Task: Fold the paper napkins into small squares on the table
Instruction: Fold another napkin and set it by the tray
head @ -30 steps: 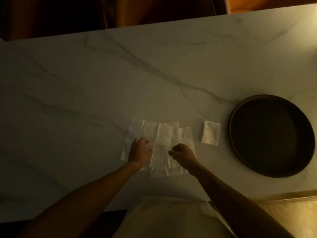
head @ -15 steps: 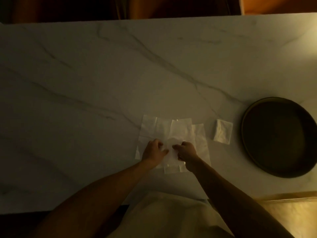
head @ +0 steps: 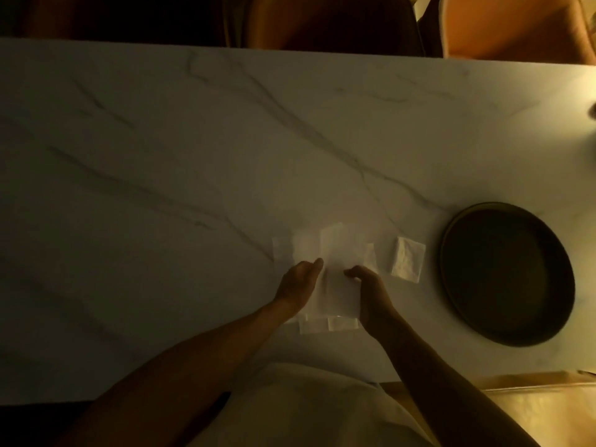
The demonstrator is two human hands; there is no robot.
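Note:
A loose pile of white paper napkins lies on the marble table near its front edge. On top, one napkin stands partly lifted and blurred, its sides held between my left hand and my right hand. Both hands pinch its edges, thumbs toward each other. A small folded napkin square rests flat just right of the pile, apart from both hands. The lower part of the pile is partly hidden by my wrists.
A dark round tray sits at the right, close to the folded square. Brown chairs stand beyond the table's far edge. A yellowish surface shows at the lower right. The light is dim.
My hands came together over the pile, took the top napkin by its sides and raised it. The camera view drifted, so the pile and tray appear shifted right.

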